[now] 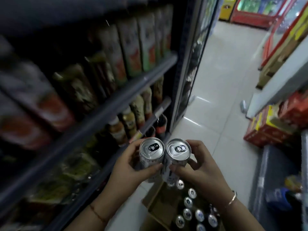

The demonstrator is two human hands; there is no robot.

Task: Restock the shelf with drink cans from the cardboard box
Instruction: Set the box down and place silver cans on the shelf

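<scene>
Big dark shelf [106, 104] packed with bottles runs down the left, cardboard box [158, 205] on the floor with more cans inside. Above it, left hand [131, 170] grips one can [151, 152], right hand [198, 169] grips another can [178, 152], the two touching.

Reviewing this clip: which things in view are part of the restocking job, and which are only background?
Job: left hand and right hand, each holding a can; cardboard box with more cans; shelf.
Background: red cartons, chest freezer, bracelet.
</scene>
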